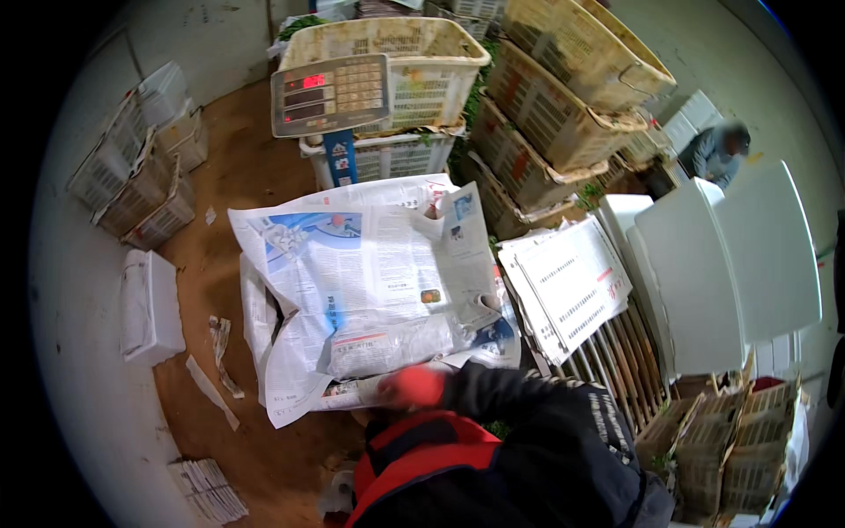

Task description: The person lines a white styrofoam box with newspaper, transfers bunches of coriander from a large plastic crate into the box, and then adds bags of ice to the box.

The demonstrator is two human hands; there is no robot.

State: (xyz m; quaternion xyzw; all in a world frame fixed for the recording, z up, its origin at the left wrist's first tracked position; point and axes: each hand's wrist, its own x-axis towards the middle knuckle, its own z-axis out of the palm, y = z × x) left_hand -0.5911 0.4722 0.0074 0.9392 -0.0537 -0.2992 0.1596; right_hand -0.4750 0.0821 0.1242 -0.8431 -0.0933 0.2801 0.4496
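Observation:
My right hand, blurred and reddish, reaches in from the right in a black sleeve. It is at the near edge of several spread newspaper sheets; whether its fingers grip the paper cannot be made out. Just beyond the hand sits a newspaper-covered bundle or fold, its contents hidden. The sheets drape over something beneath, with a dark gap showing at the left. My left hand is out of view. A red and black garment fills the bottom middle.
A scale's display panel stands behind the papers, before stacked plastic crates. More crates rise to its right. A newspaper stack lies beside metal bars. White foam boxes stand right; a person is beyond.

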